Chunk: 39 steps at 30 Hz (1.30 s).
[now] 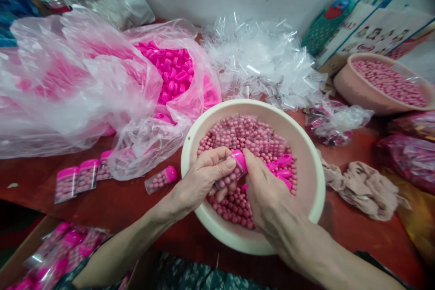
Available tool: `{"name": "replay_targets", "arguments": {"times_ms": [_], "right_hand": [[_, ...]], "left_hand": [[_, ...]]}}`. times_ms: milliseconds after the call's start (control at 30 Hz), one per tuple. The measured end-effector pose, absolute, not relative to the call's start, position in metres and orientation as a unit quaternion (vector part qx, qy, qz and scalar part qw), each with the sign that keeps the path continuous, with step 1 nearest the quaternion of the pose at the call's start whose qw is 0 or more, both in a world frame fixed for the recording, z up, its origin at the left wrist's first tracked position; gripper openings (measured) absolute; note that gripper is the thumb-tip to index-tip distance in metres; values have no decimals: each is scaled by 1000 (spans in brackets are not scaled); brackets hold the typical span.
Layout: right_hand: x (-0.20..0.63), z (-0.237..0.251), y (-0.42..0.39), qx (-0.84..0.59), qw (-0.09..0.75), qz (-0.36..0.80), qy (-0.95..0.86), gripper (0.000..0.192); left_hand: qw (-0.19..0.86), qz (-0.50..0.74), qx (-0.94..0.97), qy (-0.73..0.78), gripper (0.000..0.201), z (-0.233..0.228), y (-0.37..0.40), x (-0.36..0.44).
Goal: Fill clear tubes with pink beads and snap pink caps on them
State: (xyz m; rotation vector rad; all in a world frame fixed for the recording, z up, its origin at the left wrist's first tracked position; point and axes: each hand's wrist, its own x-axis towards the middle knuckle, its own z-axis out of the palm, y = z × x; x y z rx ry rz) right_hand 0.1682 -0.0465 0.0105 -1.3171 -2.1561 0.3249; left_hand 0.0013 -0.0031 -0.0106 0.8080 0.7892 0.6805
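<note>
Over a cream basin [317, 190] of pink beads [234, 206], my left hand [204, 174] grips a small clear container [225, 180] filled with beads. A bright pink cap [239, 159] sits on its upper end, under my left thumb. My right hand [267, 190] has its fingertips pressed to the cap's right side; its fingers are partly hidden behind the hand. Pink plastic scoops [283, 161] and some clear containers [260, 138] lie on the beads. Left of the basin, one capped container [161, 180] rests on its side on the red table.
Several filled containers [87, 174] line the table's left. Behind are a plastic bag of pink caps [171, 70] and a heap of clear containers [258, 59]. A second bead basin [353, 95] and a crumpled cloth [370, 190] are right. A box [32, 240] holds capped containers lower left.
</note>
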Motion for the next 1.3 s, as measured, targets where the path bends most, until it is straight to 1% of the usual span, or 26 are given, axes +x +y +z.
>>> {"name": "replay_targets", "arguments": {"times_ms": [67, 133, 400, 500, 567, 633, 700, 833, 900, 967, 1067, 1133, 1167, 1200, 1300], "right_hand": [[160, 2, -47, -483, 262, 114, -828, 50], [157, -5, -47, -477, 249, 116, -835, 53], [166, 2, -45, -453, 247, 175, -838, 44], [164, 5, -44, -460, 246, 184, -833, 43], [162, 6, -43, -474, 236, 195, -826, 50], [159, 5, -42, -500, 221, 189, -815, 59], [156, 2, -40, -520, 214, 156, -812, 56], [148, -5, -35, -513, 222, 26, -829, 33], [144, -3, -32, -496, 204, -51, -843, 26], [141, 0, -29, -478, 173, -104, -855, 24], [140, 0, -26, -460, 135, -133, -867, 27], [143, -3, -25, -462, 145, -91, -870, 27], [145, -5, -25, -467, 166, -41, -867, 26], [148, -6, -25, -474, 193, 30, -859, 27], [162, -3, -24, -509, 289, 297, -754, 49]], "left_hand": [[787, 321, 373, 372, 21, -10, -4, 2], [780, 319, 381, 380, 21, -10, -5, 2], [763, 317, 391, 407, 22, -12, -7, 3], [748, 328, 413, 404, 17, -11, -8, 3], [734, 341, 430, 400, 19, -9, -9, 2], [724, 343, 446, 398, 28, -6, -10, 2], [723, 338, 459, 391, 31, -4, -11, 1], [718, 360, 469, 367, 25, -8, -12, 0], [721, 370, 466, 356, 23, -13, -12, -1], [723, 369, 462, 356, 22, -16, -12, -2], [711, 364, 470, 376, 20, -16, -12, -4], [698, 368, 476, 388, 18, -15, -12, -4], [695, 374, 474, 390, 17, -15, -12, -3], [698, 382, 465, 387, 17, -14, -11, -3], [723, 408, 425, 361, 21, -15, -10, -1]]}}
